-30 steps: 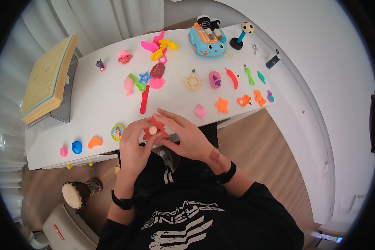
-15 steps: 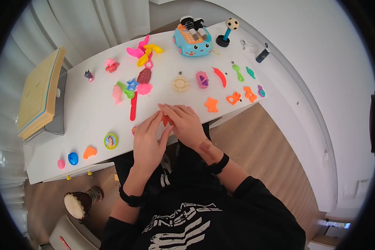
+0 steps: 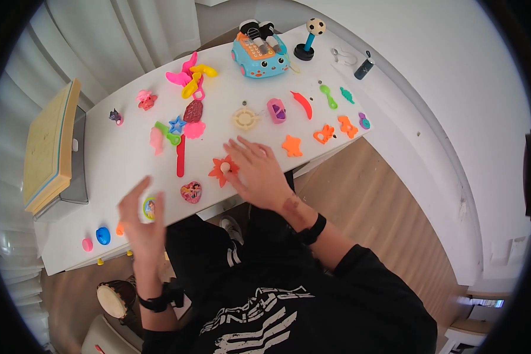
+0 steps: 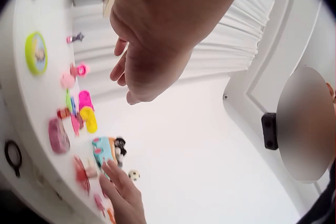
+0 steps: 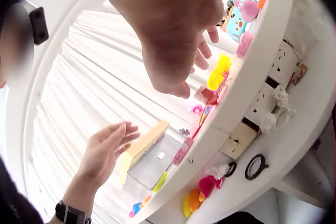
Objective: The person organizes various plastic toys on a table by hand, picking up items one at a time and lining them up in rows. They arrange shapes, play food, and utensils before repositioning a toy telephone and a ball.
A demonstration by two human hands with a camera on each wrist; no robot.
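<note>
A red flower-shaped piece [image 3: 221,172] with a pale round knob at its centre lies near the table's front edge. My right hand [image 3: 258,176] is beside it on the right, fingers extended, overlapping the flower's right petals in the head view. To the left, my left hand [image 3: 141,221] hovers with its fingers apart and holds nothing; it partly covers a green-rimmed round picture toy [image 3: 150,207] and an orange piece. A pink heart-shaped picture toy [image 3: 191,192] sits between the hands. In the left wrist view the knob [image 4: 91,169] stands up from the flower.
Behind the flower lie a red stick [image 3: 180,156] and an orange star [image 3: 291,146]. A blue toy phone [image 3: 261,62] stands at the back, a football on a stand [image 3: 304,50] right of it. A yellow-topped board [image 3: 50,144] leans at the left; blue and pink pieces lie front left.
Both hands were together around the red flower piece. Now it lies on the table, my left hand has moved away to the left, and my right hand stays close by. The head view has shifted.
</note>
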